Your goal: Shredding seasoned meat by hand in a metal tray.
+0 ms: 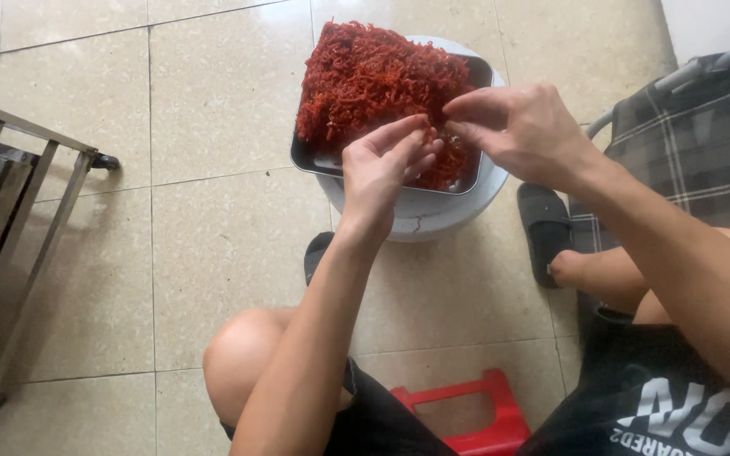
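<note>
Floor (213,253) of pale glossy tiles spreads wide open to my left and toward me, so I have free room there; the right side is tighter, hemmed by a checked grey cloth (703,143) draped over something with a pale tube at its edge. The metal tray (318,159) sits on a round white stand (433,215), its near rim just under my hands and its far corner hanging a little past the stand's curve.

In the tray lies a heap of red shredded strands (365,80), dry and tangled, piled high toward the far left and thinner at the near right. My left hand (378,169) hovers over the near rim with fingers bunched narrow, tips pinching at the strands (whether a tuft is really caught between them I cannot tell). My right hand (521,127) comes in from the right, thumb and forefinger pressed close together at the heap's edge, right beside the left fingertips.

Around me: a metal rack (19,245) on small wheels at the far left, well apart; a black slipper (544,228) just right of the stand; a red plastic stool (475,414) between my knees.
</note>
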